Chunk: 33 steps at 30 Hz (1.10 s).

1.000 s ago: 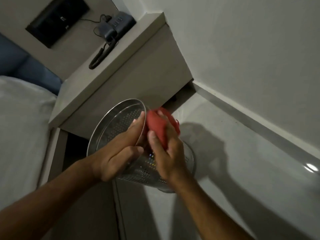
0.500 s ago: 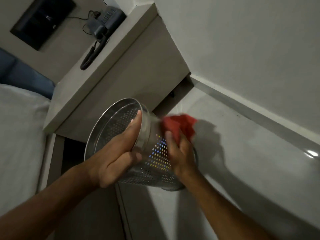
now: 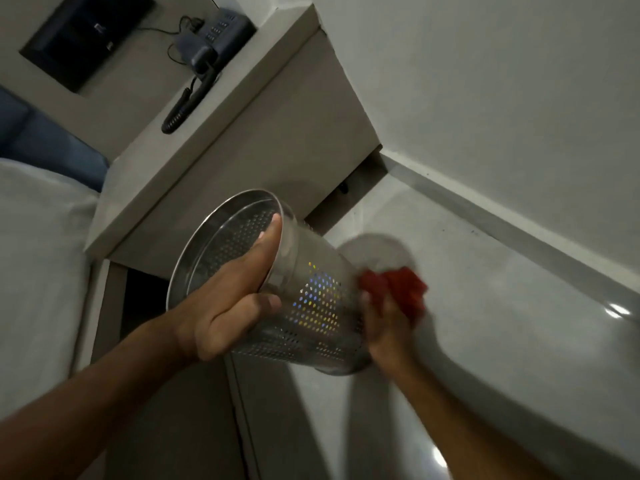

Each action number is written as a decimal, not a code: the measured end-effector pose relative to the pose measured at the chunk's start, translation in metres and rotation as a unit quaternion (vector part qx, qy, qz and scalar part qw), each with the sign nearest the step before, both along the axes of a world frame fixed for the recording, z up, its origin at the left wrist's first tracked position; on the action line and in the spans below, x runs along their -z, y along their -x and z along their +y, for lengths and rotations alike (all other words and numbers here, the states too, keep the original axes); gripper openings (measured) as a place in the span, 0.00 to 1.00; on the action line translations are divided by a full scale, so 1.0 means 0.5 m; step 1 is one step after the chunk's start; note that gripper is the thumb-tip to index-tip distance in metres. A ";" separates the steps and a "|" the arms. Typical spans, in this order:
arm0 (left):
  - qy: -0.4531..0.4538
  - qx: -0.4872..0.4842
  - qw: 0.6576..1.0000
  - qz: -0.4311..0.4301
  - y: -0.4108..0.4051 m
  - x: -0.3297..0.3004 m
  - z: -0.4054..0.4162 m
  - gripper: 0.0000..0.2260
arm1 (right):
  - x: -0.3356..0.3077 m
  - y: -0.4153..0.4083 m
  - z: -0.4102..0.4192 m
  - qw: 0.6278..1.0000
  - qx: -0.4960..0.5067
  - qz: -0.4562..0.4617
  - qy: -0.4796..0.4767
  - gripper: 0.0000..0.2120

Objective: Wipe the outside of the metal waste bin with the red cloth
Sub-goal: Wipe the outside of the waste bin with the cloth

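Head view. The left hand (image 3: 225, 313) is gripping the metal waste bin (image 3: 311, 299) at its open rim: fingers are reaching inside the mouth, the thumb is lying along the outer wall, and the rim is clamped between them. The bin is being held tilted in the air, mouth pointing up and to the left, base pointing down and to the right, above the pale glossy floor (image 3: 485, 306). Its perforated wall is catching coloured glints.

The right hand (image 3: 388, 323) is closing around the bunched red cloth (image 3: 398, 289), fingers curled on it, and is pressing it against the outside of the bin near the base end. This hand and the cloth are motion-blurred, so the exact finger placement cannot be told.

Behind the bin, a beige bedside unit (image 3: 214, 140) is standing against the wall, carrying a dark corded telephone (image 3: 214, 39) with its coiled lead hanging over the edge. A dark wall panel (image 3: 86, 36) is sitting above it. White bedding (image 3: 38, 265) is filling the left edge.

No brand, label or writing is legible.
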State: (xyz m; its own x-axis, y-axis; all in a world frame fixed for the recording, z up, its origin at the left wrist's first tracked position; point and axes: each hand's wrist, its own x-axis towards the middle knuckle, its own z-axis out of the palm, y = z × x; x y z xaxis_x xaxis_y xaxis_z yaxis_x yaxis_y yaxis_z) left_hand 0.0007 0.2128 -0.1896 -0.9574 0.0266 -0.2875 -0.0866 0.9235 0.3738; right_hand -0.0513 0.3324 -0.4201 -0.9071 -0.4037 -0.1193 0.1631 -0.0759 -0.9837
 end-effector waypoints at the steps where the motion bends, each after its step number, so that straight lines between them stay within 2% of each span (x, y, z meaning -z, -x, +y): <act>1: 0.007 0.019 1.000 -0.001 0.001 0.001 -0.004 0.41 | 0.025 0.006 0.011 0.999 -0.017 -0.022 -0.033 0.17; 3: 0.015 0.023 1.000 0.003 0.011 0.006 -0.010 0.40 | 0.044 0.027 0.015 0.998 0.007 -0.052 -0.030 0.13; 4: 0.019 0.009 0.999 0.027 0.013 0.007 -0.009 0.37 | 0.018 0.038 0.003 0.998 0.023 -0.056 -0.014 0.13; 6: 0.022 -0.046 0.995 0.090 0.027 0.014 0.005 0.31 | -0.083 0.049 -0.030 0.999 0.046 -0.007 0.016 0.15; 8: -0.038 -0.137 0.984 0.107 0.061 0.014 0.045 0.24 | -0.157 0.046 -0.048 0.994 0.070 0.021 0.080 0.12; 10: -0.133 -0.176 0.971 0.091 0.079 0.015 0.070 0.13 | -0.189 0.037 -0.047 0.991 0.061 0.025 0.114 0.13; 11: -0.137 -0.181 0.970 0.087 0.086 0.017 0.073 0.14 | -0.185 0.030 -0.042 0.992 0.054 0.038 0.107 0.15; 12: -0.111 -0.165 0.978 0.068 0.085 0.007 0.073 0.20 | -0.170 0.024 -0.034 0.993 0.046 0.044 0.095 0.19; 14: -0.014 -0.113 0.993 0.019 0.073 -0.012 0.057 0.31 | -0.109 0.023 -0.014 0.998 0.019 0.046 0.027 0.27; 16: 0.108 0.010 0.994 -0.014 0.043 -0.024 0.024 0.36 | -0.040 0.035 0.010 0.997 -0.030 0.013 -0.063 0.28; 17: 0.120 0.066 0.991 -0.010 0.022 -0.023 0.016 0.37 | -0.021 0.039 0.021 0.994 -0.058 -0.013 -0.089 0.27; 18: 0.105 0.076 0.992 0.000 0.010 -0.019 0.017 0.38 | -0.018 0.036 0.024 0.993 -0.069 -0.033 -0.094 0.26; 20: 0.074 0.052 0.995 0.030 0.012 -0.007 0.021 0.38 | -0.070 0.021 0.001 0.999 -0.020 -0.043 -0.007 0.27; 23: 0.046 0.026 0.998 0.030 0.031 0.002 0.022 0.40 | -0.215 -0.015 -0.064 0.983 0.038 0.080 0.161 0.25; 24: 0.023 0.007 0.999 0.031 0.033 0.000 0.020 0.41 | -0.235 -0.030 -0.082 0.973 0.046 0.128 0.188 0.25; 26: 0.004 -0.005 0.999 0.035 0.030 0.001 0.013 0.42 | -0.201 -0.047 -0.086 0.967 0.067 0.172 0.177 0.26; 28: 0.017 0.019 0.999 0.045 0.027 0.005 0.012 0.41 | -0.094 -0.036 -0.061 0.983 0.091 0.109 0.114 0.26; 30: 0.018 0.023 0.998 0.048 0.027 0.005 0.013 0.41 | 0.012 -0.012 -0.024 0.998 0.066 0.008 0.009 0.19; 32: 0.016 0.024 0.998 0.048 0.030 0.008 0.014 0.41 | 0.040 0.010 -0.006 0.998 0.018 -0.049 -0.039 0.17; 33: 0.018 0.025 0.998 0.047 0.031 0.008 0.014 0.41 | 0.014 0.022 -0.013 0.997 0.023 -0.069 -0.023 0.17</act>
